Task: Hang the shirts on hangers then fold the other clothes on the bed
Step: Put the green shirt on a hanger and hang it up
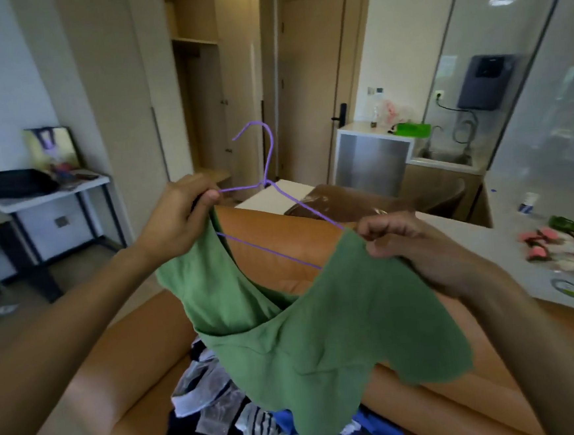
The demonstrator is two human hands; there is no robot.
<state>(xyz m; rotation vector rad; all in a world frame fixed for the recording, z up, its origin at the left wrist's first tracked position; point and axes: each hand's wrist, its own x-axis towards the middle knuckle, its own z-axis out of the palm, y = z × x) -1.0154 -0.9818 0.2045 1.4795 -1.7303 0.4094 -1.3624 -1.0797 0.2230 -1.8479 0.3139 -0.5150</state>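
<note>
head view: both hands' fingers pinch shut on green shirt [288,337] shoulders, purple hanger [270,198] between.

The purple hanger [269,187] shows only in part: its left arm ends under the left hand [176,219], its right arm runs behind the right hand [415,245], and the lower bar disappears into the green shirt [304,322]. The shirt's shoulder seams are covered by the fingers [213,197] of both hands, so how the cloth sits on the wire cannot be told. The pile of clothes [218,411] is half hidden behind the shirt and cut by the bottom edge; single garments blur together. The small items on the tabletop [507,244] at right are smeared and clipped by the frame.
</note>
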